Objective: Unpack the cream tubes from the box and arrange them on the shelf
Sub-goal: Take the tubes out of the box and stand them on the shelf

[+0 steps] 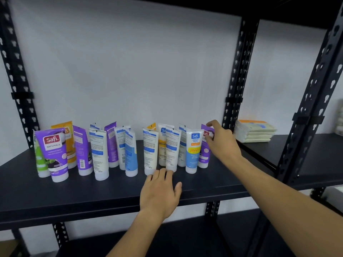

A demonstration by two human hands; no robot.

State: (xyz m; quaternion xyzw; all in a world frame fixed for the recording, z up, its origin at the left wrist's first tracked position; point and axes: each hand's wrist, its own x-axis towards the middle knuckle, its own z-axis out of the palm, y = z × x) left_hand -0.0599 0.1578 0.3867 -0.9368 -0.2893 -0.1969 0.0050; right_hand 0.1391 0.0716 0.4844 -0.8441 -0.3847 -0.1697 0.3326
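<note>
Head view: right hand [220, 143] pinches the purple Safi tube [204, 154] at the shelf [74, 197] row's right end, left hand [161, 193] flat, holding nothing, by the white tube caps; a nudge could domino the packed upright tubes.

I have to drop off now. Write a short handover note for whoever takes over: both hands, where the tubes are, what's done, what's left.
Left hand: open, fingers flat on the shelf, fingertips at the caps of the middle tubes.
Right hand: grip on the purple tube at the row's right end.
Done: the cream tubes stand cap-down in a loose row on the shelf.
Left: release the purple tube; several tubes lean and face backwards, so tidying may help. The box is out of view.
</note>
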